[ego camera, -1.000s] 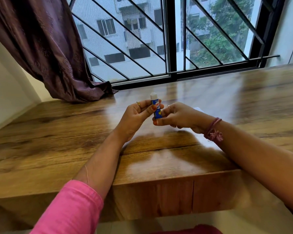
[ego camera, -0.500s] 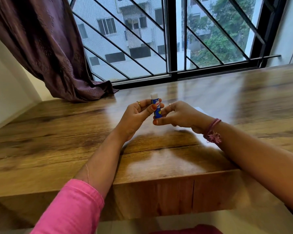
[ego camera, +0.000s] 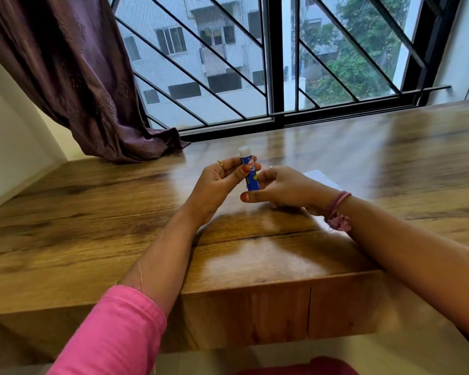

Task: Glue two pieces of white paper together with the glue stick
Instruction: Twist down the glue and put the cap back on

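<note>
I hold a blue glue stick (ego camera: 250, 174) with a white top upright above the wooden table (ego camera: 119, 212). My left hand (ego camera: 220, 185) pinches its middle between thumb and fingers. My right hand (ego camera: 282, 188) meets it from the right at the lower end, fingers behind the base and thumb just under it. A sheet of white paper (ego camera: 321, 178) lies flat on the table beyond my right hand, mostly hidden by the hand and wrist. I cannot tell whether there is a second sheet.
A dark purple curtain (ego camera: 79, 77) hangs at the back left, its hem resting on the table. A barred window (ego camera: 268, 77) runs along the far edge. The table's front edge (ego camera: 255, 288) with a drawer front is close to my body.
Almost nothing differs. Both hands stay on the glue stick in the same place, with only slight shifts of the right fingers at its base.
</note>
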Motion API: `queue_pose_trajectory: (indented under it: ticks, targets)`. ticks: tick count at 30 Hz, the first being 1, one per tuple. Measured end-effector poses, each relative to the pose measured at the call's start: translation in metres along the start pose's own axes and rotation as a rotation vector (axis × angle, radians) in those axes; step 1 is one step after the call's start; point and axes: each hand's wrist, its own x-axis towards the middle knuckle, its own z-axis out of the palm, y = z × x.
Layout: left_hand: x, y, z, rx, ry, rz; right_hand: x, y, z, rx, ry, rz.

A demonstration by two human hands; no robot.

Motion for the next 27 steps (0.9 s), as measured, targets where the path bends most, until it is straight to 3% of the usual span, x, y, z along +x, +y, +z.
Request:
queue_pose_trajectory:
  ticks: [2, 6, 16, 20, 24, 27]
  targets:
    - [0.0, 0.0, 0.0, 0.008, -0.001, -0.002, 0.001, 0.0, -0.002, 0.04, -0.041, 0.032]
    - [0.001, -0.002, 0.001, 0.065, 0.005, 0.0, 0.0, 0.002, -0.004, 0.03, 0.075, 0.006]
    - [0.002, -0.002, 0.007, 0.05, 0.037, 0.008, 0.006, 0.006, 0.006, -0.379, 0.386, -0.083]
    - [0.0, -0.001, 0.005, -0.026, 0.013, -0.013, 0.001, 0.004, 0.007, -0.211, 0.23, -0.166]
    - [-0.001, -0.001, 0.002, -0.028, 0.02, -0.012, 0.001, 0.001, -0.001, -0.02, 0.014, -0.051]
    - [-0.001, -0.001, 0.002, 0.002, 0.015, -0.011, 0.003, 0.004, -0.005, -0.027, -0.007, -0.043]
